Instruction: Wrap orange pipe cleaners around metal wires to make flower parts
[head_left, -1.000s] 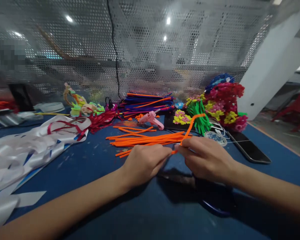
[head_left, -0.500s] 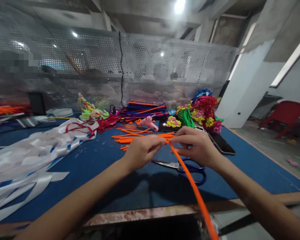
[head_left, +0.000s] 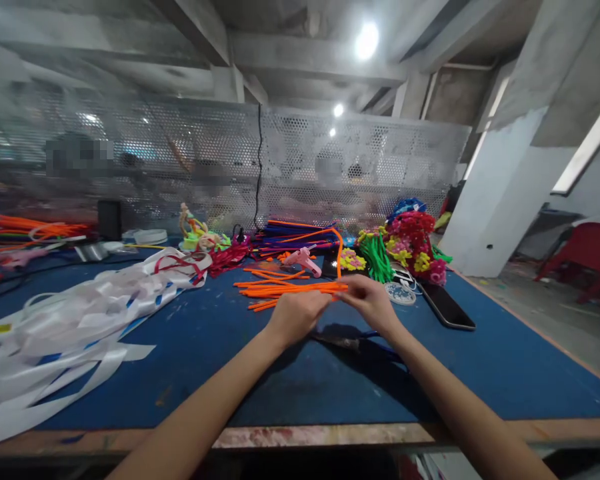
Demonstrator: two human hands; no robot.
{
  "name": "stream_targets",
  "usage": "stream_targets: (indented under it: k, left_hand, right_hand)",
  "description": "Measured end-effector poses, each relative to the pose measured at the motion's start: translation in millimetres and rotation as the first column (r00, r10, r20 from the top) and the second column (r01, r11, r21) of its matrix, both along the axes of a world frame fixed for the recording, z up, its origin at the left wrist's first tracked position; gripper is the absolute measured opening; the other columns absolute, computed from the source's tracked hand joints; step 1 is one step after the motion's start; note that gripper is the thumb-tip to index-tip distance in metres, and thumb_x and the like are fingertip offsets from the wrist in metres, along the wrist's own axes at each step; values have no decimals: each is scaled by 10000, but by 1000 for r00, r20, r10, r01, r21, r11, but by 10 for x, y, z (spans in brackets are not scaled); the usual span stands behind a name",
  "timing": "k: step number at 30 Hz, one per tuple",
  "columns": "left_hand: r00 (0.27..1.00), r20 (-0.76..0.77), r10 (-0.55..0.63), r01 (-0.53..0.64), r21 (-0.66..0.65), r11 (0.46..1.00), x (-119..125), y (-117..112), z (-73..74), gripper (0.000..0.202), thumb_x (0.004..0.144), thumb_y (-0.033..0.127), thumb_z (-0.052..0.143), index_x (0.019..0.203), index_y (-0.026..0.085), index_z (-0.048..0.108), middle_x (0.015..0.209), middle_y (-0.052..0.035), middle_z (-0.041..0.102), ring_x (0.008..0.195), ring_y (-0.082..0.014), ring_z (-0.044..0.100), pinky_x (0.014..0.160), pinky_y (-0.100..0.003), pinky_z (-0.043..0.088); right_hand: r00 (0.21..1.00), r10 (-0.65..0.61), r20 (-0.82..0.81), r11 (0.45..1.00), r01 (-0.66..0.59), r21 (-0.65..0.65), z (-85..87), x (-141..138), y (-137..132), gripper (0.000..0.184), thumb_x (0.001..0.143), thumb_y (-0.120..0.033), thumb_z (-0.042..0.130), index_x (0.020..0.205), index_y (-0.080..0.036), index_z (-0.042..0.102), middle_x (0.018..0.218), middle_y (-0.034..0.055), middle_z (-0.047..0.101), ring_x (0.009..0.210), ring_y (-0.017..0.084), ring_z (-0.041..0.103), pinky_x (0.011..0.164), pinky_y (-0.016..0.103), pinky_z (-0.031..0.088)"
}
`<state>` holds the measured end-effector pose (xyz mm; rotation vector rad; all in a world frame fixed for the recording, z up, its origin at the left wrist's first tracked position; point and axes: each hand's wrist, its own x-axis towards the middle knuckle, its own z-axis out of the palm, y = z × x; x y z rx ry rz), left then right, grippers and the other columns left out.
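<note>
My left hand (head_left: 299, 316) and my right hand (head_left: 371, 303) meet over the middle of the table, both closed in a pinch on an orange pipe cleaner (head_left: 339, 259). Its free length rises from between my fingertips and bends over to the left at the top. Just behind my hands lies a bunch of orange pipe cleaners (head_left: 265, 291). Scissors with blue handles (head_left: 375, 348) rest on the table below my right hand, partly hidden by it and in shadow.
White ribbon (head_left: 95, 313) spreads over the left side. A pink glue gun (head_left: 304, 259), dark blue pipe cleaners (head_left: 295, 240), green stems (head_left: 377, 257) and pipe-cleaner flowers (head_left: 413, 237) are at the back. A phone (head_left: 447, 305) lies right. A perforated metal screen (head_left: 300, 153) stands behind.
The pipe cleaner's long free end pointed down toward me and now stands up on the far side of my hands. My right hand has turned, with its fingers drawn closer to my left.
</note>
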<state>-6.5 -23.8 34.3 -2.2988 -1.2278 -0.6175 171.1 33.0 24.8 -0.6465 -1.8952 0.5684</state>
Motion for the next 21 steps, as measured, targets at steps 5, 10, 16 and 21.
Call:
stream_targets:
  k: [5,10,16,21]
  left_hand:
    - [999,-24,-33,36,143,989,-47,-3,-48,224,904,234,394,883,192,613,700,-9,659,648,-161,620,540,-239,371]
    - [996,-56,-65,77,263,962,-40,-25,-49,225,904,205,391,864,189,611,591,11,606,551,-141,572,510,-243,334]
    - [994,-50,-93,104,331,938,-51,-33,-47,188,894,197,416,853,190,599,572,21,587,536,-131,554,515,-251,328]
    - [996,-35,-82,89,337,937,-76,-31,-54,185,894,196,412,872,186,596,586,20,590,540,-134,559,521,-253,341]
  right_hand:
    - [933,-212,289,855,34,517,9,88,-92,195,845,-224,479,928,-168,646,798,71,575,717,155,531,623,247,416]
    - [891,-343,297,781,95,617,14,125,-94,223,859,-155,409,770,-180,612,712,39,571,641,140,510,579,237,371]
    - [937,-224,270,855,55,516,76,208,-151,166,895,-268,459,813,-182,575,679,11,559,604,112,504,578,217,379]
    - [949,-114,293,810,-82,580,59,251,-134,155,898,-211,448,923,-194,600,815,46,578,730,128,545,639,220,444]
